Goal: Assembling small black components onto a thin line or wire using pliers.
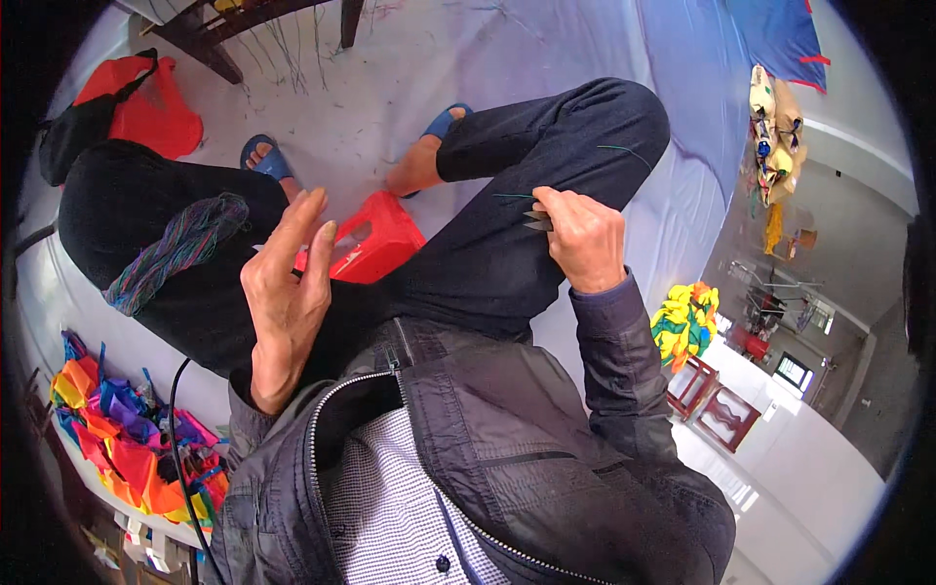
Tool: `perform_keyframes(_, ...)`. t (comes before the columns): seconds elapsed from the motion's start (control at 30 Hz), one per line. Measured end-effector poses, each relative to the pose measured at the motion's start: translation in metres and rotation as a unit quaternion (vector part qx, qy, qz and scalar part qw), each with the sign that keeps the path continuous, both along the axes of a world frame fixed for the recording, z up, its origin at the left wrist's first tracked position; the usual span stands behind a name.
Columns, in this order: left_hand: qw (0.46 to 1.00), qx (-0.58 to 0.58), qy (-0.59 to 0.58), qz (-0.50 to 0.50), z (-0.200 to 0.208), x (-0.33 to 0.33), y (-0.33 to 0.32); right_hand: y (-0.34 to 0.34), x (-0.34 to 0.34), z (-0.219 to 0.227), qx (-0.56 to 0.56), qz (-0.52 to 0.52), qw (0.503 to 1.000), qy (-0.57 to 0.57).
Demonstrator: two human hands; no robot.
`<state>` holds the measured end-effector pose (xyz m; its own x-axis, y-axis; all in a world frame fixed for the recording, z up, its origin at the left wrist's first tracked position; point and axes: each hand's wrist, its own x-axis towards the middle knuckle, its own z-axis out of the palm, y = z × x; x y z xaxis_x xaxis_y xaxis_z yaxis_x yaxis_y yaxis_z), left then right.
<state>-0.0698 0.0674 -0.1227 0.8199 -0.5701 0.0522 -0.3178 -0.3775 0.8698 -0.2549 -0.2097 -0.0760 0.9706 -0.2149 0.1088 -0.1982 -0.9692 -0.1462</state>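
Observation:
My left hand is raised over my lap with fingers stretched and thumb apart, and nothing shows in it. Closed, my right hand is above my right thigh. Two short pointed metal blades, like those of thread snips, stick out of that fist; the rest is hidden in the palm. A short green thread extends from the pinched thumb and forefinger. Across my left thigh lies a twisted skein of multicoloured thread. Another bit of green thread rests near my right knee.
A red plastic stool stands between my legs, with another red seat at far left. Bright fabric pieces pile up at lower left. Yellow-green fabric lies at right near a wooden chair. Loose threads litter the floor sheet.

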Motion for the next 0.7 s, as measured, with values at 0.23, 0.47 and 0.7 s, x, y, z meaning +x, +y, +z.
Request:
perform_keyframes(0.23, 1.0, 0.015, -0.014, -0.009, -0.002, 0.001, -0.001, -0.008, -0.014, 0.001, 0.014, 0.005, 1.0, -0.024)
perform_keyframes(0.47, 0.999, 0.032, 0.038, -0.01, 0.003, -0.001, 0.001, -0.03, -0.041, 0.01, -0.073, -0.084, 0.982, -0.154)
perform_keyframes(0.7, 0.998, 0.042, 0.046, -0.018, 0.002, -0.002, -0.001, -0.044, -0.062, 0.012, -0.09, -0.121, 0.98, -0.133)
